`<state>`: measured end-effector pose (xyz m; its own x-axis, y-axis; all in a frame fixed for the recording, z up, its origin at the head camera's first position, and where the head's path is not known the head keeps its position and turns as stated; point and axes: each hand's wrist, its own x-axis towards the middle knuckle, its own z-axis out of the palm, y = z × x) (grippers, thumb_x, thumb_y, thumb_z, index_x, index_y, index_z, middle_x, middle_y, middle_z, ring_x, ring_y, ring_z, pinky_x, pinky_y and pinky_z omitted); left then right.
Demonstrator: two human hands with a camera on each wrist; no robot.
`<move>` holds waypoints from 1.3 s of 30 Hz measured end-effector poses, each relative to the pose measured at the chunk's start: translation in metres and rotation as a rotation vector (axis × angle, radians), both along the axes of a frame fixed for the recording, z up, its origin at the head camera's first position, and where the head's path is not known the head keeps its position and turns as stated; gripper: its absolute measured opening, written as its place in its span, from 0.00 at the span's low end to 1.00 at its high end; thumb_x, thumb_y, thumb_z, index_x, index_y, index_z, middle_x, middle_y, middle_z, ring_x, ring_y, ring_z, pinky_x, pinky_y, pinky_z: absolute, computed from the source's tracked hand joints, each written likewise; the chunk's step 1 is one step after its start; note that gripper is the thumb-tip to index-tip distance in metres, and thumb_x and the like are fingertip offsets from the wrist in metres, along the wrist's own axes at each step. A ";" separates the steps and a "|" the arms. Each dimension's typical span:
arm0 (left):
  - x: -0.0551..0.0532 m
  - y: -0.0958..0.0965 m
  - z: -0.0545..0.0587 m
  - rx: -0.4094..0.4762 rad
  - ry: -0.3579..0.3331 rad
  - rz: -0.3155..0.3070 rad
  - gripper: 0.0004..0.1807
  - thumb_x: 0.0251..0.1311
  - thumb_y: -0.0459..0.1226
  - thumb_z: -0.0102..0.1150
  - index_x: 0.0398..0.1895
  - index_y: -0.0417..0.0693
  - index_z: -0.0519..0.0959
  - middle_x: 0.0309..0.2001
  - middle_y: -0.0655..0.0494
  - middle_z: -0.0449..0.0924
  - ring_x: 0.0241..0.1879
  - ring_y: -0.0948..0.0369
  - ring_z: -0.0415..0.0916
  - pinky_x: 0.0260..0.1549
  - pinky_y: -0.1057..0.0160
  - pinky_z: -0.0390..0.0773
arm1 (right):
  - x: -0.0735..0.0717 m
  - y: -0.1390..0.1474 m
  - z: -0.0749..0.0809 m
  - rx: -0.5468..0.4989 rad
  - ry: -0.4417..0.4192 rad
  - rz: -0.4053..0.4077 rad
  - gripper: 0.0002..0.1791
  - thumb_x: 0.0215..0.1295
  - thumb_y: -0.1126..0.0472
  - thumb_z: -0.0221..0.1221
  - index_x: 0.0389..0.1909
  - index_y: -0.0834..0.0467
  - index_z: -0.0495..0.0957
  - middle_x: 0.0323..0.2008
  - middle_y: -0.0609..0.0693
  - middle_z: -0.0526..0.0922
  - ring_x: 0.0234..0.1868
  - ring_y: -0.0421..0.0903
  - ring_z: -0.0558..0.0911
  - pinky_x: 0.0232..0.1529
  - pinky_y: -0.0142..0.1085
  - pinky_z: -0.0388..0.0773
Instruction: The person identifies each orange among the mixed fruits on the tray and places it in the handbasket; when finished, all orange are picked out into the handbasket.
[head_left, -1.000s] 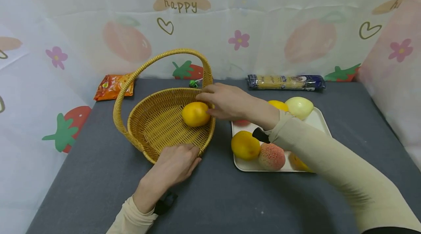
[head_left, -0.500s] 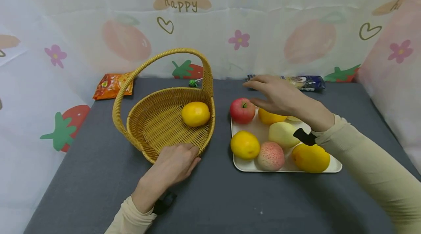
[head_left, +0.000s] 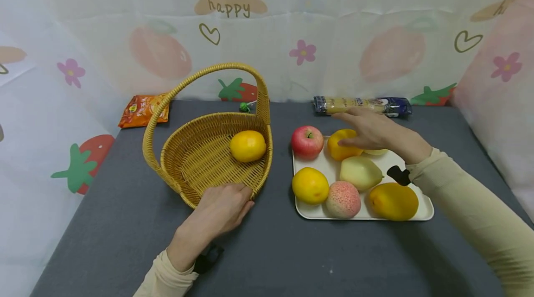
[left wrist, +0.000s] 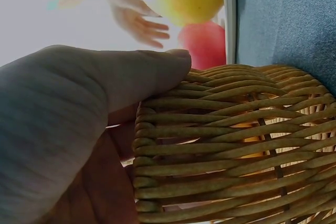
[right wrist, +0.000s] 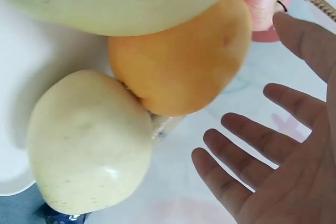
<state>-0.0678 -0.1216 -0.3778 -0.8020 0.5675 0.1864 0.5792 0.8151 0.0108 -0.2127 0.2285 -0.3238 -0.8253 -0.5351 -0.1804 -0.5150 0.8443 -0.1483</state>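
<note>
Beside the spread right grip [head_left: 373, 131], orange fruit [right wrist: 181, 59] on tray [head_left: 327, 165], left grip [head_left: 223, 206] pinching basket rim [left wrist: 147, 166]

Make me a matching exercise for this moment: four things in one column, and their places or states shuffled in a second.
Things
1. left hand
2. right hand
3. red apple
4. orange packet

Places or states
A. at the far left corner of the white tray
B. lying at the far left of the table
C. gripping the rim of the basket
D. holding nothing, near the orange fruit

Pairs: 1-C, 2-D, 3-A, 4-B
</note>
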 end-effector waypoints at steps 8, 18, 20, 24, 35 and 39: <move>0.001 0.001 0.001 -0.001 0.002 0.009 0.14 0.59 0.42 0.66 0.21 0.53 0.72 0.21 0.60 0.72 0.18 0.61 0.72 0.15 0.62 0.69 | -0.003 0.004 -0.011 0.058 -0.120 -0.040 0.40 0.61 0.43 0.63 0.72 0.54 0.63 0.68 0.66 0.66 0.66 0.67 0.68 0.59 0.64 0.68; 0.001 0.001 0.001 0.001 -0.008 0.002 0.13 0.59 0.42 0.65 0.22 0.52 0.72 0.21 0.60 0.72 0.18 0.62 0.72 0.16 0.63 0.70 | -0.001 0.005 -0.019 0.063 -0.117 -0.002 0.38 0.61 0.45 0.63 0.69 0.56 0.66 0.66 0.67 0.69 0.63 0.66 0.72 0.58 0.63 0.70; 0.000 0.001 0.001 0.002 -0.005 0.002 0.13 0.59 0.42 0.65 0.21 0.52 0.72 0.21 0.60 0.72 0.18 0.62 0.71 0.16 0.63 0.69 | -0.001 0.005 -0.019 0.065 -0.111 0.004 0.38 0.60 0.45 0.64 0.69 0.57 0.66 0.65 0.66 0.70 0.61 0.65 0.74 0.57 0.62 0.71; 0.000 0.001 0.001 0.003 -0.007 0.008 0.13 0.59 0.42 0.66 0.21 0.52 0.72 0.21 0.60 0.72 0.18 0.61 0.72 0.16 0.62 0.69 | -0.002 0.004 -0.020 0.065 -0.101 0.011 0.38 0.60 0.45 0.64 0.68 0.57 0.67 0.63 0.66 0.71 0.59 0.64 0.75 0.56 0.61 0.72; 0.000 0.001 0.001 0.002 -0.005 0.005 0.13 0.59 0.42 0.65 0.22 0.52 0.72 0.21 0.60 0.72 0.18 0.61 0.72 0.16 0.62 0.70 | -0.002 0.004 -0.020 0.079 -0.105 0.015 0.38 0.60 0.44 0.64 0.68 0.57 0.66 0.63 0.67 0.72 0.61 0.67 0.74 0.57 0.62 0.71; 0.000 0.000 0.001 -0.001 -0.014 0.007 0.13 0.59 0.42 0.65 0.22 0.52 0.73 0.21 0.60 0.72 0.18 0.62 0.72 0.16 0.62 0.70 | -0.002 0.004 -0.019 0.082 -0.107 0.020 0.38 0.60 0.44 0.64 0.68 0.57 0.66 0.63 0.68 0.72 0.61 0.67 0.74 0.58 0.62 0.70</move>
<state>-0.0678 -0.1211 -0.3773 -0.8083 0.5622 0.1746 0.5736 0.8189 0.0186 -0.2148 0.2321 -0.3431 -0.7884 -0.5308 -0.3110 -0.5166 0.8457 -0.1338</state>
